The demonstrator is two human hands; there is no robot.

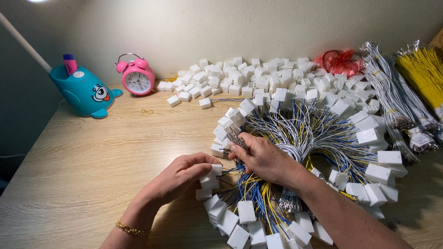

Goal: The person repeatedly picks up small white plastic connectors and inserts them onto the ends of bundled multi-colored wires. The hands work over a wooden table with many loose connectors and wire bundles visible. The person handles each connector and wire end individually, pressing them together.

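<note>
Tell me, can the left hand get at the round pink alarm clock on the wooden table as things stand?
Probably not at once: the left hand is pinching a white plastic connector. The round pink alarm clock stands farther back, with only bare wooden table between them.

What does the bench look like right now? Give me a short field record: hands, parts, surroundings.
left hand: pinches a white connector block with wires attached
right hand: grips a bunch of metal-tipped wire ends
under hands: heap of wired blocks, blue, yellow and white leads
behind: loose white blocks
right edge: bundled yellow wires, grey wires
left: pink alarm clock, teal pen holder
surface: wooden table
</note>
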